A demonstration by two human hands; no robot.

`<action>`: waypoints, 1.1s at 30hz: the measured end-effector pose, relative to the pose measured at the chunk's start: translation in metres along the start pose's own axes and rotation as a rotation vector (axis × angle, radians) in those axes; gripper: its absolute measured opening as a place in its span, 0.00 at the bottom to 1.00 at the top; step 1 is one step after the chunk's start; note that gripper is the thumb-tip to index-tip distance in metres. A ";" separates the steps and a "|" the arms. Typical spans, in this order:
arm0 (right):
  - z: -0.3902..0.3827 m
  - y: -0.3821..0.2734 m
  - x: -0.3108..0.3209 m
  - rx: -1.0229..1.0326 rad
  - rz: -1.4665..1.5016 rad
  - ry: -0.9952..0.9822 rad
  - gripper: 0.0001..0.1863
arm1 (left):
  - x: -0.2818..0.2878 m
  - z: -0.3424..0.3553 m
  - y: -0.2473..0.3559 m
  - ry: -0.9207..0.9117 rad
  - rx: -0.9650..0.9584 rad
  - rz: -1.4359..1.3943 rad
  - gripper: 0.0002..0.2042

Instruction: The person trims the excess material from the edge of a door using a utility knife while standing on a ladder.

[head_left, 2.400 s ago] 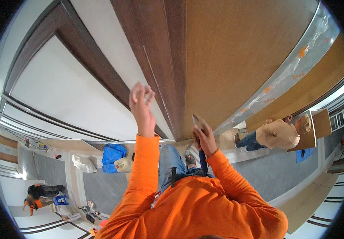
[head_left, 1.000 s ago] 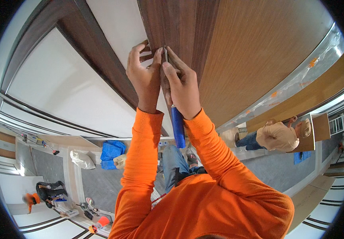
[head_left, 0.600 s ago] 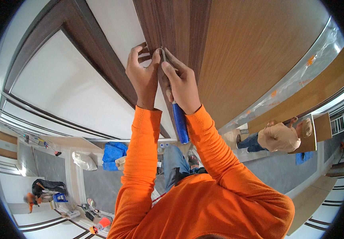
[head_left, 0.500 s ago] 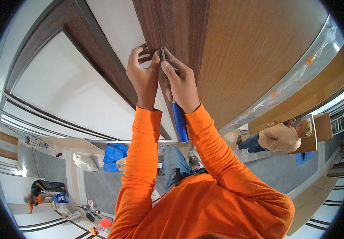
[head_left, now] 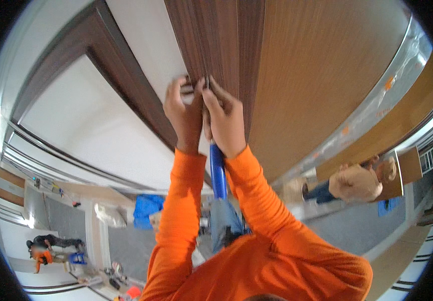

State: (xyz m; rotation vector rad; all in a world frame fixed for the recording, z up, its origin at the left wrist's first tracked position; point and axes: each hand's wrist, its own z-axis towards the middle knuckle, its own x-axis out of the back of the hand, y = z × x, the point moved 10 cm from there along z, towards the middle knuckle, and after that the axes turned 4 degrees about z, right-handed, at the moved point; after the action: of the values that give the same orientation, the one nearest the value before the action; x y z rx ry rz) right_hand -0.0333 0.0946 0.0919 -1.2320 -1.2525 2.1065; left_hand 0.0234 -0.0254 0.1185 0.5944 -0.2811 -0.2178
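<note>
My left hand (head_left: 181,110) grips the left edge of a dark brown wood-grain panel (head_left: 216,35), its fingers curled at the edge and its thumb beside a thin metal tool tip. Close against it, my right hand (head_left: 226,120) is closed on the blue-handled tool (head_left: 217,173), which points up along the panel, its narrow shaft partly hidden by my fingers. A white panel with dark trim (head_left: 76,100) lies to the left and a lighter brown wood-grain board (head_left: 312,60) to the right. Motion blur hides exactly what the tool tip touches.
A bent-over person in beige (head_left: 354,183) is by upright boards (head_left: 409,163) at right. Two people (head_left: 51,246) are at lower left. A blue tarp (head_left: 146,210), a white sack (head_left: 110,214) and scattered tools (head_left: 113,276) lie below. Clear plastic wrap (head_left: 402,65) runs along the brown board.
Since 2.4 seconds ago my hands have come together at the dark panel with the tool. In the last second both have moved lower in the picture, as has the scene behind them.
</note>
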 end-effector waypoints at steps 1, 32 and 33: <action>0.000 0.002 -0.001 0.005 0.000 -0.013 0.25 | 0.001 0.000 -0.003 0.009 0.029 -0.007 0.13; 0.007 -0.003 0.002 0.046 -0.062 -0.120 0.27 | 0.001 0.009 0.006 0.038 0.092 0.005 0.15; 0.005 -0.003 0.003 0.030 -0.077 -0.122 0.27 | 0.001 0.007 0.006 0.036 0.106 0.001 0.15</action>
State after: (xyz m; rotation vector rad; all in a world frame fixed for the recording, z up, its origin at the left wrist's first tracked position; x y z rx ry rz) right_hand -0.0395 0.0959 0.0944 -1.0391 -1.2930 2.1646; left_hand 0.0228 -0.0245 0.1274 0.7025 -0.2588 -0.1915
